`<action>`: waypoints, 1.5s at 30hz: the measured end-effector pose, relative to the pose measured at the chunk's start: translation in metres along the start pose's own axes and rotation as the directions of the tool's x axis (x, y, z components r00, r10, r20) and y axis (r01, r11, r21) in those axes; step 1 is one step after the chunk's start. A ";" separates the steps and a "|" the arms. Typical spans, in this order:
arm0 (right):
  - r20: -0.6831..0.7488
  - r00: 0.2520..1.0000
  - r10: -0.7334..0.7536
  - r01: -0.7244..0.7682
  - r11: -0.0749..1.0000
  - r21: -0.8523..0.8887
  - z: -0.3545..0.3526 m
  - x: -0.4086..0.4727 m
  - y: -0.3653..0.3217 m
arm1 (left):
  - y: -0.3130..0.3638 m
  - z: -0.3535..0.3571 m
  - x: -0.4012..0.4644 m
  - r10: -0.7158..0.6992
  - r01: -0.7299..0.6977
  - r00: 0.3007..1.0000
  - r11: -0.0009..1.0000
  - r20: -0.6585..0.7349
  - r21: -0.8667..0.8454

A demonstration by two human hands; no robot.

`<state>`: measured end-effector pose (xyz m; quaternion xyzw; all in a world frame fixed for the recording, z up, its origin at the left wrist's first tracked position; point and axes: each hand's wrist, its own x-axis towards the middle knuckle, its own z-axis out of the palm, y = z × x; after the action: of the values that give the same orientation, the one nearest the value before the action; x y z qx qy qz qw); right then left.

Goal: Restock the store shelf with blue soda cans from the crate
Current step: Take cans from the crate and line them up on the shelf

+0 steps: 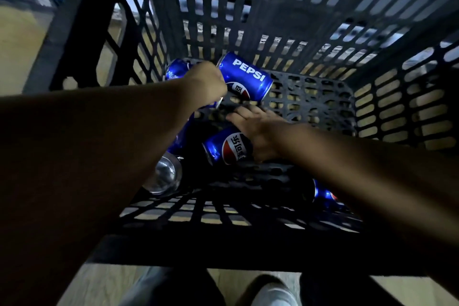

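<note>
Here both arms reach down into the black slatted crate [323, 7], seen from above. The left hand [206, 83] is curled around the end of a blue can marked PEPSI [246, 77], which lies tilted near the far-left corner of the crate floor; whether it's lifted clear or resting there can't be told. The right hand [258, 129] sits w/ fingers spread fairly straight, palm against a second blue can [227, 148] on its side near the middle of the floor; it touches the can but hasn't wrapped it, so that hand reads as released, not grasping.

More cans lie loose: one behind the left hand at the far-left corner [175, 69], one showing its silver end [164, 176] by the left wall, one partly hidden under the right forearm near the near-right corner [325, 195]. No shelf is in view.

Risks, as a judgement: the left grip is on the can's end only, so a smooth round body could slip or swing out on the lift. The right hand's flat contact could simply roll its can away toward the left wall. Lighting is dim, arms cross close together, so the two could bump while pulling cans up through the opening.
</note>
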<state>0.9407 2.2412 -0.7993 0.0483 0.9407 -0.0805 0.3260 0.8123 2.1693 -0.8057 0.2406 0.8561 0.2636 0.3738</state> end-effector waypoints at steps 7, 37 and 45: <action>0.074 0.995 -0.068 0.080 0.984 -0.162 -0.006 0.001 -0.006 | -0.007 -0.003 -0.007 0.015 -0.016 1.000 0.994 0.010 0.104; 0.000 0.939 0.344 -0.278 0.760 0.588 -0.196 -0.191 -0.040 | 0.137 -0.164 -0.193 -0.181 0.177 0.976 0.983 0.119 0.046; -0.053 0.950 0.308 -0.219 0.777 0.591 -0.347 -0.301 -0.073 | 0.246 -0.253 -0.295 -0.160 0.143 0.968 0.985 0.191 0.101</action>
<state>0.9557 2.2215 -0.3348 0.2819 0.8766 -0.3121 0.2340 0.8496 2.1037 -0.3519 0.2155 0.8409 0.1717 0.4657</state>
